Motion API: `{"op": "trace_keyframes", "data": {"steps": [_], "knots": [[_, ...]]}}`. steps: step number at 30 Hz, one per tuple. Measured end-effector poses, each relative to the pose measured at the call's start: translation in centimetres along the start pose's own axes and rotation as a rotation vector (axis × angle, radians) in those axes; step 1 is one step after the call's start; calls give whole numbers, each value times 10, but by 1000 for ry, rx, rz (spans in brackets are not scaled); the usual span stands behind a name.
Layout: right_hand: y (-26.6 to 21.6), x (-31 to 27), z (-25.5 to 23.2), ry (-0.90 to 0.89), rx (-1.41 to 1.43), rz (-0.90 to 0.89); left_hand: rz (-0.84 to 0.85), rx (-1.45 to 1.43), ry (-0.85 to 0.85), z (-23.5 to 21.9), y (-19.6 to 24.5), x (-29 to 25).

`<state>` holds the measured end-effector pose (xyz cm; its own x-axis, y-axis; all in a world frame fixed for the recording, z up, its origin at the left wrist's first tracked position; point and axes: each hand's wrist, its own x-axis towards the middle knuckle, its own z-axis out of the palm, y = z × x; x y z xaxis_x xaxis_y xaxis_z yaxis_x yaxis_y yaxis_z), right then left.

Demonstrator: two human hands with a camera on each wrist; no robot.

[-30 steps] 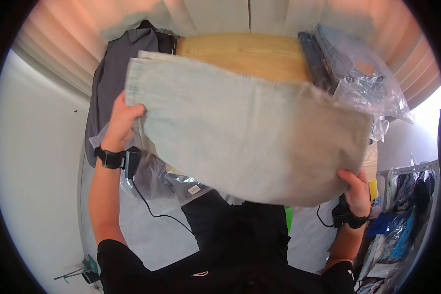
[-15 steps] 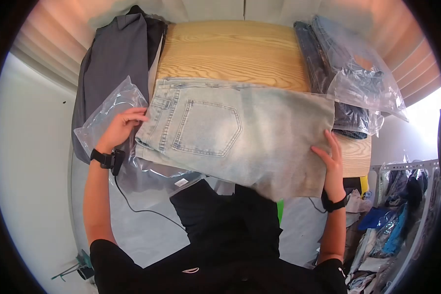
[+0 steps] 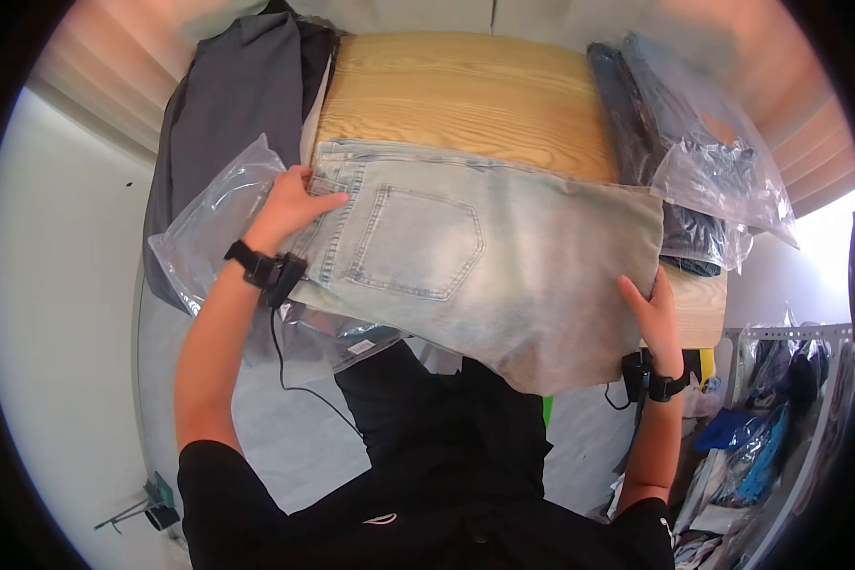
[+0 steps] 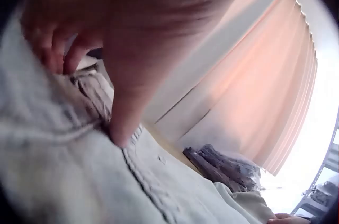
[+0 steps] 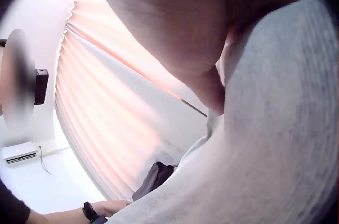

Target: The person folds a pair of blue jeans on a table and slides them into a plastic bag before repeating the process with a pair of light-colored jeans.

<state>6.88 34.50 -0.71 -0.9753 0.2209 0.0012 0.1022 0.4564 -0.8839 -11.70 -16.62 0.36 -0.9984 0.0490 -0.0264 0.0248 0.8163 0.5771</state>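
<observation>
With the jeans (image 3: 484,261) laid across the table (image 3: 465,95), I press my left hand (image 3: 290,204) and right hand (image 3: 651,309) flat on them, smoothing; folding likely needs a grip.

Pale, washed-out blue jeans (image 3: 484,261) with lighter faded patches and tonal stitching, light yellow wood-grain desk (image 3: 465,95), dark grey garment (image 3: 228,114), clear glossy plastic bag (image 3: 209,223), dark blue denim in clear bags (image 3: 703,161), peach-pink pleated curtain (image 5: 106,123), black shirt (image 3: 446,475)

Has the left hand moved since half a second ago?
Yes. The left hand has slid off the plastic bag onto the jeans, toward their back pocket.
</observation>
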Motion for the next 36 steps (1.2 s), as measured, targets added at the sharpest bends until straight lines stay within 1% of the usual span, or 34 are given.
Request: {"op": "trace_keyframes", "data": {"steps": [2,3,6,9,12,15,16,18,19,20,21,22,23,24,25,26,27,28,31,33,36], "knots": [[-3,-1,1,-44,51,64,-69,11,-96,-9,5,2],[-4,-2,0,-63,75,96,-101,14,-144,-14,15,3],[5,-3,3,-11,169,129,-187,-30,-339,-23,26,13],[-2,-7,15,147,75,21,-111,-38,-192,-5,29,1],[-3,-5,1,131,-42,-17,-8,-278,-157,-17,26,-2],[0,-9,17,147,-195,-34,-114,-325,-186,-39,9,2],[0,-7,28,144,-314,-102,-199,-292,-196,-43,11,0],[-15,-10,36,190,-392,-123,-60,-76,-135,-47,14,-5],[-33,-8,41,213,-431,-137,11,30,-100,-48,15,-10],[-56,-11,37,167,-609,-136,156,258,97,-43,18,-21],[-77,-12,40,147,-636,-224,302,485,292,-35,27,-36],[-93,-14,49,127,-664,-316,357,466,203,-32,40,-52],[-107,-14,66,-22,-678,-463,410,447,105,-28,55,-71],[-120,-17,85,-174,-686,-606,399,444,-23,-17,72,-90],[-127,-22,111,-327,-620,-663,393,441,-142,-10,83,-104],[-126,-24,137,-474,-555,-717,371,479,-184,-3,80,-110],[-116,-19,157,-535,-605,-706,356,511,-230,10,74,-113],[-104,-8,168,-601,-658,-689,342,539,-279,20,71,-113],[-83,33,160,-444,-819,-615,315,460,-252,12,55,-109],[-69,63,134,-324,-868,-516,302,442,-264,13,52,-113],[-56,79,107,-360,-905,-523,335,434,-223,8,53,-110]]}}
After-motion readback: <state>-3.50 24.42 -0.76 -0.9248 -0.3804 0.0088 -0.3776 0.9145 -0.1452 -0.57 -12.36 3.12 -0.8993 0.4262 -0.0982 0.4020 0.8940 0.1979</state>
